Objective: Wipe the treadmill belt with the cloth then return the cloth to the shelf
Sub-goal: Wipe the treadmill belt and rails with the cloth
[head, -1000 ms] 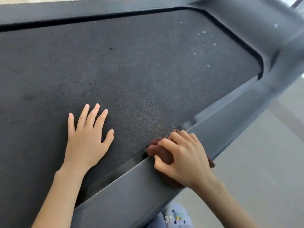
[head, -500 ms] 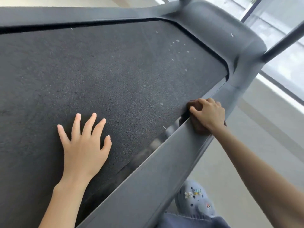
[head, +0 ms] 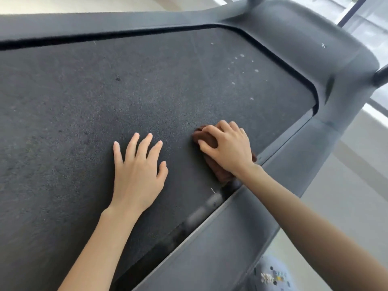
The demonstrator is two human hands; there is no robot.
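The dark grey treadmill belt (head: 105, 97) fills most of the view, with pale specks near its far right corner. A bunched brown cloth (head: 204, 138) lies on the belt close to the right side rail. My right hand (head: 227, 145) presses down on the cloth with fingers curled over it, and most of the cloth is hidden beneath the hand. My left hand (head: 137, 169) rests flat on the belt to the left of the cloth, fingers spread, holding nothing.
The grey right side rail (head: 220, 238) runs diagonally from bottom centre to the upper right. The motor cover (head: 304, 45) and an upright post (head: 381, 77) stand at the far right. Pale floor (head: 346, 196) and my blue patterned shoe (head: 271, 274) lie beyond the rail.
My right hand has slid the cloth off the side rail leftward onto the belt, closer to my left hand. The left hand has stayed flat on the belt.
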